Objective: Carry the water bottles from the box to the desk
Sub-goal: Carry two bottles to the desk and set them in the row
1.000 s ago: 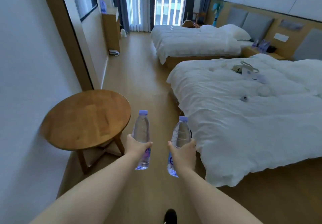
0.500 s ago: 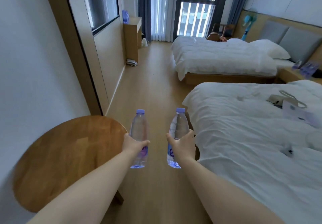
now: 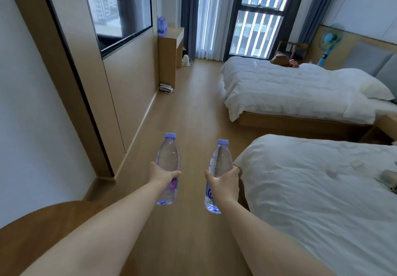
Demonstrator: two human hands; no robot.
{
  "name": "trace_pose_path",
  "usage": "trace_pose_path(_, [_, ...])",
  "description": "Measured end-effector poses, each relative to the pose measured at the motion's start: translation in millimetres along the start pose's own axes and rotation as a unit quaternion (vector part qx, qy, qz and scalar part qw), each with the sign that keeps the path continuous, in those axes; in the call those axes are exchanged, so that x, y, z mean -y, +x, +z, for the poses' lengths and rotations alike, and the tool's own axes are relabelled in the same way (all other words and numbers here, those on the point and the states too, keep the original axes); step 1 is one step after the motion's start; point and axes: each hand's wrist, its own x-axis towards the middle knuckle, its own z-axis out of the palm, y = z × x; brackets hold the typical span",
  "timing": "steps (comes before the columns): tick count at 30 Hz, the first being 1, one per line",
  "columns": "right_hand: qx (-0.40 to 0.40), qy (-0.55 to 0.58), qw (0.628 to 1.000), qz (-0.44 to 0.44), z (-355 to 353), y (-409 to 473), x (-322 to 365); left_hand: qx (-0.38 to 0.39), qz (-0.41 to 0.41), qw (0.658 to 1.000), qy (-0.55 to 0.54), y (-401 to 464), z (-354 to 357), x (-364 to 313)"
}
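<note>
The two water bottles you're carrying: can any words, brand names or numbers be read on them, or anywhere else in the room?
None can be read.
Left bottle: pink-purple label mostly behind the left hand, too blurred.
Right bottle: blue-and-white label partly behind the right hand, only a curved mark, no legible letters.
Bottles on the desk: too small.
</note>
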Motion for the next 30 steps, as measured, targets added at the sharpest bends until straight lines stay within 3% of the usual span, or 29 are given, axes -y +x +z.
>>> trace_pose_path(9, [0.000,0.032,0.999,0.026,59.6,193.2,87.1,-0.007,0.042,0.999,-0.004,175.1,46.3,-129.5])
trace_pose_path(16, [0.019,0.032,0.999,0.031,118.0,359.7,125.2,-0.009,0.026,1.000,0.010,317.4,97.8,-183.1])
trace_pose_path(30, [0.056,-0.027,0.998,-0.004,237.8,692.2,258.2,-0.060,0.009,0.998,-0.005,620.1,158.3,-356.8])
